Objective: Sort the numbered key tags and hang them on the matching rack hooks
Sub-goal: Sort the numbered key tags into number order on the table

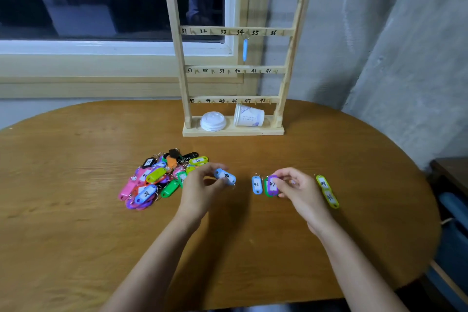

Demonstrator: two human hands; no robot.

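the rack stands at the table's far edge, with rows numbered 25 to 48. one hung tag, blue, dangles by hook 34. a cup lies on its side on the rack's base, beside a stack of lids.

the pile of mixed tags lies left of the table's middle. the left hand, just right of the pile, pinches a blue tag in curled fingers; its number is too blurred to read. the right hand pinches a purple tag that overlaps a green tag, just beside the 42 tag. two yellow tags lie end to end towards the right edge.
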